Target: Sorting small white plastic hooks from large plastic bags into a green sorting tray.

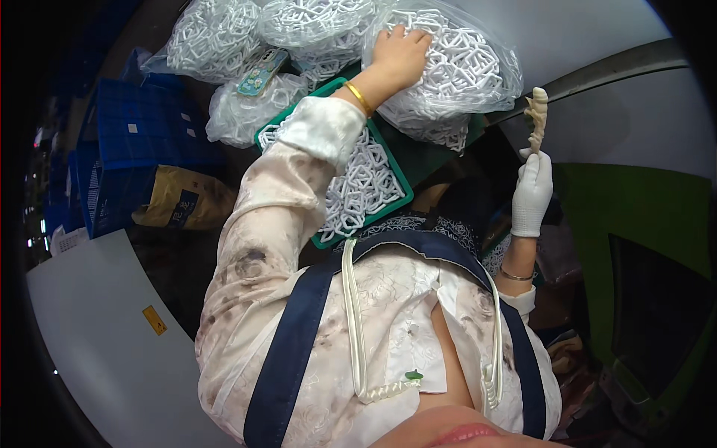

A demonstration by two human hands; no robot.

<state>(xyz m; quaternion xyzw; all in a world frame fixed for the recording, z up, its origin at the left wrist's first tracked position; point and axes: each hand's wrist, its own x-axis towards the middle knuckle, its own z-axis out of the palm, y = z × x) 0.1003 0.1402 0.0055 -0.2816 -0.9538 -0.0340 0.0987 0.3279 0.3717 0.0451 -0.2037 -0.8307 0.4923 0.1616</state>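
My bare left hand, with a gold bangle at its wrist, lies on white angular plastic rings in the open top of a clear bag. Its fingers are slightly apart and no ring shows in its grasp. Under that forearm is a green tray full of similar white rings. Off to the right, my right hand wears a white knit glove. Its fingertips pinch the lower end of a cream-coloured, knobbly, elongated piece held upright; its kind is unclear.
More clear bags of white rings stand at the far left, with a phone in a patterned case on them. Left are a blue carton and a brown paper bag. A pale panel rises at the right.
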